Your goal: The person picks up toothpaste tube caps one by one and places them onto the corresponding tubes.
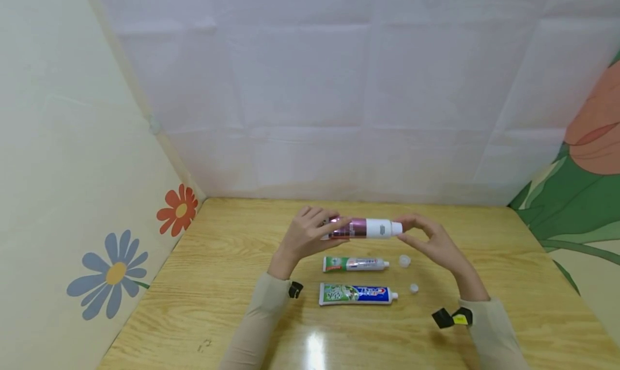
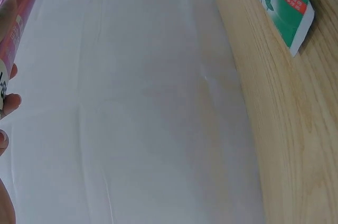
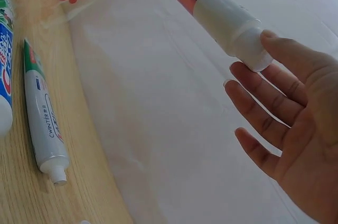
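Held level above the table is a pink and white toothpaste tube (image 1: pixel 358 228). My left hand (image 1: pixel 310 230) grips its pink body, thumb along the near side. At the other end, the thumb and fingers of my right hand (image 1: pixel 433 243) pinch the white cap (image 3: pixel 252 50); its other fingers are spread out in the right wrist view. Below lie two uncapped tubes: a green and white toothpaste tube (image 1: pixel 356 264), and nearer, a green and blue toothpaste tube (image 1: pixel 357 294). Their nozzles point right. A clear cap (image 1: pixel 404 260) and a small white cap (image 1: pixel 414 288) lie beside the nozzles.
The wooden table (image 1: pixel 218 316) ends at a pale cloth backdrop (image 1: pixel 300 90) behind. A wall with painted flowers (image 1: pixel 115 273) stands on the left. Another printed wall (image 1: pixel 581 219) bounds the right side.
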Demonstrator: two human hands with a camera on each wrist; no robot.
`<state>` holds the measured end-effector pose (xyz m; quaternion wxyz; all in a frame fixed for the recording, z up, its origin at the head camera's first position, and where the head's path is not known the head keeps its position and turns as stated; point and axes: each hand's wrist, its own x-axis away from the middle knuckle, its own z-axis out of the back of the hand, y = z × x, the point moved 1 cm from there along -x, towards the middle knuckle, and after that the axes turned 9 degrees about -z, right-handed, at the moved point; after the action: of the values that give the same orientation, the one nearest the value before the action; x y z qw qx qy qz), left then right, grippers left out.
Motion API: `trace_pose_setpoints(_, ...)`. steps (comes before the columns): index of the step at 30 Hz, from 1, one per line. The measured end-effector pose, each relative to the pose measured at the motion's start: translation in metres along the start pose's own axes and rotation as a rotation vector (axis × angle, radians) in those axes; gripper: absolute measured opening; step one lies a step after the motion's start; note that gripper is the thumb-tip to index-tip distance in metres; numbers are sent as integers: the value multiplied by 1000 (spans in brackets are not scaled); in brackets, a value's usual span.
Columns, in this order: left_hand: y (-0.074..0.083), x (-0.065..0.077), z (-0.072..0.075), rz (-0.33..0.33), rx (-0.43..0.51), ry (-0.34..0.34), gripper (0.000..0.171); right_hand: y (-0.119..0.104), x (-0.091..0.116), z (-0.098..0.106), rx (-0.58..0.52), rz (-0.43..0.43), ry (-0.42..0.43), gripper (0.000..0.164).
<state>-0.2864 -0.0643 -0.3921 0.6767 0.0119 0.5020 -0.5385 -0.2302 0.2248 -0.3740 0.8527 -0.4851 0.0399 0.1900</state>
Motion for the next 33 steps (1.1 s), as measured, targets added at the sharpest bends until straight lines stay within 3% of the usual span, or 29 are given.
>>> trace_pose_setpoints(5, 0, 0, 0, -2, -3, 6, 52, 4, -1, -2, 18, -28, 8, 27)
trace_pose_setpoints(14, 1, 0, -1, -14, -6, 15, 51, 39, -8, -5, 39, -64, 22, 22)
trace_pose_setpoints(33, 2, 0, 1, -15, 2, 4, 51, 38, -10, -8, 42, -28, 29, 18)
